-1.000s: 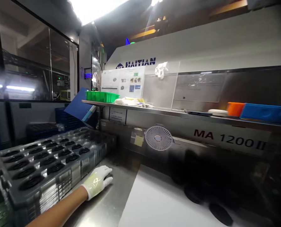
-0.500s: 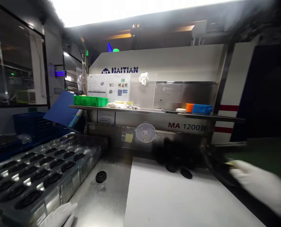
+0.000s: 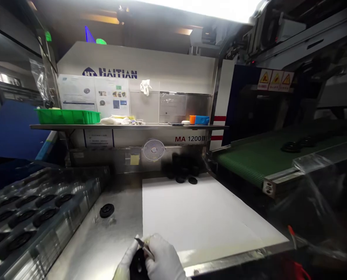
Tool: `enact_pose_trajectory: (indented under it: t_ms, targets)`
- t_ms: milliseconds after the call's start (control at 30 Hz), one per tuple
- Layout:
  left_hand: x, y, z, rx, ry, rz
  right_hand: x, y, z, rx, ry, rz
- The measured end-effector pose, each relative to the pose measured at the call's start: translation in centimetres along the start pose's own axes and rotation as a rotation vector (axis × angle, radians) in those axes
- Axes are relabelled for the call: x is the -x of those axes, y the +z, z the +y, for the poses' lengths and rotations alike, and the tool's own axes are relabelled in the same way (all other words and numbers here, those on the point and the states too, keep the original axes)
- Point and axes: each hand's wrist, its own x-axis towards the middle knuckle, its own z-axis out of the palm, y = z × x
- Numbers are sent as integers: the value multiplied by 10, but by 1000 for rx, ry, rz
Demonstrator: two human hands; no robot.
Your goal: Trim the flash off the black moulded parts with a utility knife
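Both my hands wear white gloves and are together at the bottom middle, over the front edge of the bench. My left hand (image 3: pixel 125 260) is closed on a black plastic part (image 3: pixel 137 265), which looks round and is partly hidden by the fingers. My right hand (image 3: pixel 164 256) pinches a small thin tool with a dark pointed tip (image 3: pixel 140 242), against or just above that part; its exact kind is hard to make out. On the metal bench ahead and to the left lies a black round wheel-like part (image 3: pixel 107 210).
A clear tray (image 3: pixel 74 212) of black round parts stands left. A white sheet (image 3: pixel 191 217) covers the bench, with a dark pile (image 3: pixel 182 165) behind. A green conveyor (image 3: pixel 246 163) carries black parts at right. A shelf (image 3: pixel 150 126) holds a green bin (image 3: pixel 68 116); a fan (image 3: pixel 154 150) hangs below.
The view has swung right. My right hand has come in from the far right, and my left hand from the tray side; they now meet over the black part and the small tool.
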Motion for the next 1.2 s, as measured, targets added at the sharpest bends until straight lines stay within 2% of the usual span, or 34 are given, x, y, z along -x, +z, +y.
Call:
enact_pose_trajectory:
  t_ms: [67,133,233,300,367,433,567,733,867,1033,1200]
  targets:
    - [4,20,-4,53,-102,9,7,-20,3,-31,1,32]
    - [6,35,-3,98,-100,47,11,-42,13,-107,-25,101]
    - [4,46,-2,206,49,30,13,-67,39,-143,-45,164]
    - [-1,50,-3,256,166,-17,13,-72,57,-138,-25,93]
    - [-8,53,-6,264,239,-28,14,-69,69,-127,-25,-3]
    - [-16,58,-9,250,267,-36,16,-62,74,-54,-30,-33]
    - [-32,61,-17,204,267,-103,15,-48,73,142,-28,49]
    - [-36,58,-22,169,207,-70,10,-44,74,141,-43,64]
    - [-31,66,-25,187,220,-22,15,-40,77,198,-40,68]
    - [-32,74,-32,125,372,85,24,-29,78,268,19,58]
    - [-37,67,-41,78,506,118,23,-28,78,241,44,80]
